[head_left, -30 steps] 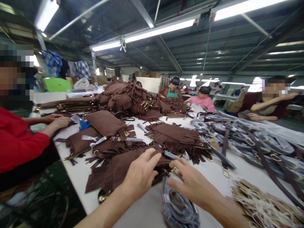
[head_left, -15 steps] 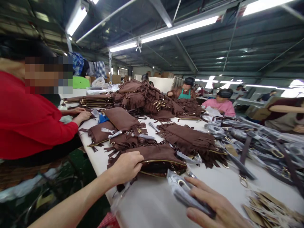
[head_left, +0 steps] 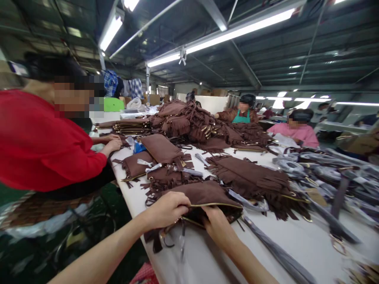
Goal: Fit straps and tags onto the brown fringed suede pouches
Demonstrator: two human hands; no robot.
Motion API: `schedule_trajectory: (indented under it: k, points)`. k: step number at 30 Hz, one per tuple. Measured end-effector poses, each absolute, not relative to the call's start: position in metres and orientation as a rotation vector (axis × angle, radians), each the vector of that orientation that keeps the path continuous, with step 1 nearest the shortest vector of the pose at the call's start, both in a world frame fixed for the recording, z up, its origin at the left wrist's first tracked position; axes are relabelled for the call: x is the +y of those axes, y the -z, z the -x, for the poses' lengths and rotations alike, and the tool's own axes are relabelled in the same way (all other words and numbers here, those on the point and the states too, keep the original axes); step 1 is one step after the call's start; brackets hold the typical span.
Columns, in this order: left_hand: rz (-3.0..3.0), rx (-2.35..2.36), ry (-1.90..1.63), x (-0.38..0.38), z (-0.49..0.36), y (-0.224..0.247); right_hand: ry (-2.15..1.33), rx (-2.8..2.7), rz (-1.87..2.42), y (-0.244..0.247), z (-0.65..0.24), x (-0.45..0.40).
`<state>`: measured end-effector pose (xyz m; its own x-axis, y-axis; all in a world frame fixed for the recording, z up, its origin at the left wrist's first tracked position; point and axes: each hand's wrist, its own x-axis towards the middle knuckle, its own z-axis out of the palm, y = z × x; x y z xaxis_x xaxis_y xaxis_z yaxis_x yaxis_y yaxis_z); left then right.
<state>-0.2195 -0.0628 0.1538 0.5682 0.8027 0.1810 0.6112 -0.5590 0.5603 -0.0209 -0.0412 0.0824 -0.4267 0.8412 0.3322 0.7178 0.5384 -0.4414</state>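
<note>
A brown fringed bag point(head_left: 204, 192) lies on the table in front of me, its gold zipper undone and its mouth gaping towards me. My left hand point(head_left: 170, 207) is closed on the upper edge of that mouth, at its left end. Inside the opening is my right hand point(head_left: 217, 225), its fingertips hidden by the bag, so their grip cannot be seen. A plastic-wrapped strap point(head_left: 275, 250) runs from near the bag's right corner towards the table's front. Below my left hand hang a metal clasp and a strip of clear plastic.
More brown fringed bags point(head_left: 248, 177) lie beyond, with a large heap point(head_left: 183, 122) behind them. Wrapped straps point(head_left: 322, 165) pile up on the right; paper tags point(head_left: 361, 272) lie at the lower right. A co-worker in a red top point(head_left: 53, 146) sits left of the white table point(head_left: 133, 197).
My right hand has moved left from the plastic-wrapped strap into the bag's mouth. My left hand keeps its hold on the edge. The view has turned slightly left.
</note>
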Motion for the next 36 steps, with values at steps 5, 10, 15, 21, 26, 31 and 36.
schedule_trajectory:
  k: [5, 10, 15, 21, 26, 31, 36]
  points:
    - [-2.275, 1.144, -0.593, -0.084, 0.24, -0.155, 0.022, -2.348, 1.426, -0.098, 0.016, -0.072]
    - [-2.452, 1.243, -0.604, -0.119, 0.26, -0.133, -0.257, -2.372, 1.328, -0.105, 0.04, -0.128]
    - [-2.663, 1.537, -0.509, -0.123, 0.248, -0.093, -0.47, -2.413, 1.604, -0.103, 0.077, -0.146]
    - [-3.052, 1.522, -0.652, -0.113, 0.244, -0.085, -0.528, -2.44, 1.61, -0.129, 0.067, -0.13]
    - [-3.053, 1.551, -0.76, -0.105, 0.25, -0.096, -0.317, -2.485, 1.647, -0.156, 0.034, -0.097]
    - [-2.962, 1.61, -0.833, -0.097, 0.282, -0.093, -0.174, -2.238, 1.982, -0.158, -0.057, -0.053]
    - [-2.973, 1.644, -0.684, -0.097, 0.296, -0.086, -0.365, -2.36, 1.899, -0.148, -0.107, -0.054]
